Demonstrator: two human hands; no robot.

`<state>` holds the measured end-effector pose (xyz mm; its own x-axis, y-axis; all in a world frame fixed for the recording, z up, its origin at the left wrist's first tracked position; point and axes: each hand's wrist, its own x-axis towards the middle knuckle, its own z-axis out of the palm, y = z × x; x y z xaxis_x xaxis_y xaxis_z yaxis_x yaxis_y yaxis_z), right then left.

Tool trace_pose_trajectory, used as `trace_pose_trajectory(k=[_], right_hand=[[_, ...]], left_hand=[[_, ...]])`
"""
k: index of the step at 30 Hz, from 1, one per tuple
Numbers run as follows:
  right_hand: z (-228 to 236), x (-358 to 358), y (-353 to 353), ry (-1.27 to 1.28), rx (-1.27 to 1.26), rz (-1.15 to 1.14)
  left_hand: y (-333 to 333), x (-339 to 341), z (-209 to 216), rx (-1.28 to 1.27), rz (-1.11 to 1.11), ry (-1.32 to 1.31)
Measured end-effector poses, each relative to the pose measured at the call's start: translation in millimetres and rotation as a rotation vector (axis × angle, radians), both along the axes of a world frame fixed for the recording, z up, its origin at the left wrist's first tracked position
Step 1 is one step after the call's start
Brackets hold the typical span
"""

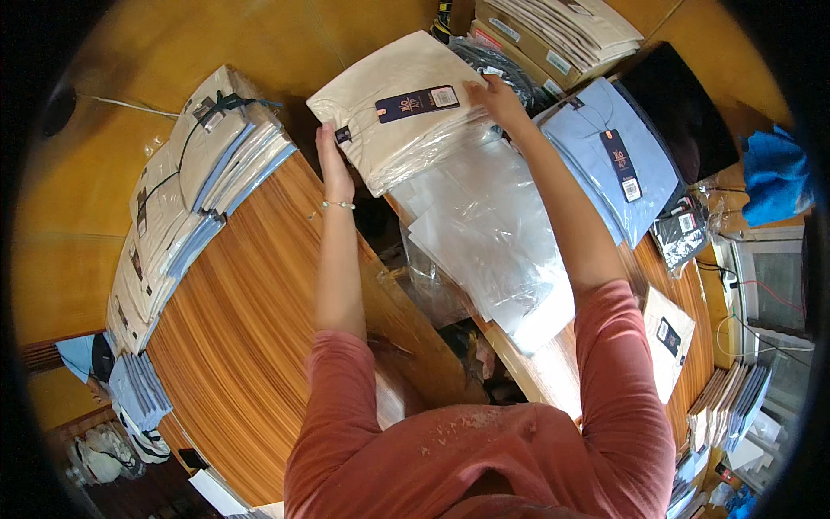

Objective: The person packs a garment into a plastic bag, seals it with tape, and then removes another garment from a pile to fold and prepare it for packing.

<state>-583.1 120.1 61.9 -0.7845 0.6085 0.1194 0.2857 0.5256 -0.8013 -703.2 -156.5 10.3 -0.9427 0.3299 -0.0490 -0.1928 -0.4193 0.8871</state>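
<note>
Head-worn fisheye, facing down, close; detail near rim seems unclear.

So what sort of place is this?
Probably a garment packing or stock room: there's a tagged, folded cream garment, clear plastic bags in a pile, and a cord-tied stack of folded clothes on the left.

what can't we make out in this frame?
Head view:
- Underside of the folded beige clothes: hidden by their own upper side.
- Part of the dark bundle: behind those clothes and the right hand.
- Rest of the reddish shirt: cut off by the lower edge.
</note>
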Motion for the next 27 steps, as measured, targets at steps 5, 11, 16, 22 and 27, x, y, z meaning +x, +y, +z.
trace_pose_trajectory(k=[5, 11, 16, 22, 27], right_hand=[[-13.5, 12.9, -9.8, 0.12, 0.008, -0.008], [-18.7, 20.8, -13.7, 0.112, -0.166, 0.04], [-34.0, 18.6, -5.8, 0.146, -0.06, -0.035], [-8.0, 33.9, -31.7, 0.316, -0.548, -0.058], [-2.1, 36.5, -39.4, 0.315, -0.71, -0.143]], left_hand=[[9.4, 19.0, -2.3, 0.122, -0.087, -0.075], [3.5, 16.5, -5.9, 0.106, -0.085, -0.103], [11.4, 25.4, 6.4, 0.054, -0.082, -0.067], [12.4, 35.4, 19.5, 0.092, -0.069, -0.028], [-5.3, 15.2, 3.1, 0.119, -0.159, -0.144]])
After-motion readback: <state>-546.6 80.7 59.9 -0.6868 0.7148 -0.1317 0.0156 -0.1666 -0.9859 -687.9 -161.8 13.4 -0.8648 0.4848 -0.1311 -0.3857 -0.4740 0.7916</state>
